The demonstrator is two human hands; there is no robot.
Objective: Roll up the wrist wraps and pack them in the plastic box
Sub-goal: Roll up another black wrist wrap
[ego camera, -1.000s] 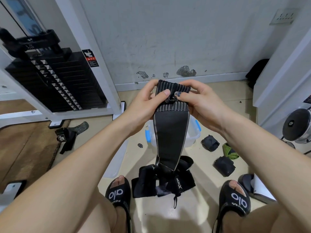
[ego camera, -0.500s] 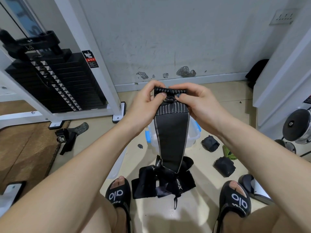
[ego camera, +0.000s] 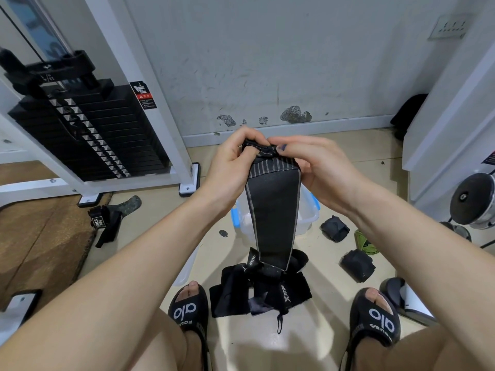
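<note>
- While the person sits over a beige floor (ego camera: 348,162), one long black wrist wrap (ego camera: 272,215) hangs in front of them, its striped top end bunched between both hands.
- One pile of loose black wraps (ego camera: 257,286) lies on the floor between the two black sandals (ego camera: 188,314); how many wraps are tangled in it cannot be told.
- Two rolled black wraps (ego camera: 334,228) lie on the floor to the right, near each other but apart, with one green item (ego camera: 365,243) between and behind them.
- One clear plastic box (ego camera: 308,210) with blue latches stands on the floor behind the hanging wrap, mostly hidden by it.
- One black strap with white lettering (ego camera: 105,223) lies alone at the left, near the foot of the weight-stack machine (ego camera: 88,135).
- One flat clear piece, possibly the box lid, shows under the left forearm.
- The left hand (ego camera: 230,167) is curled tight, thumb and fingers pinching the wrap's top left corner.
- The right hand (ego camera: 318,167) is also curled, its fingertips pressed onto the folded top edge and the thumb under the fabric.
- Both hands meet at the top of the wrap, almost touching.
</note>
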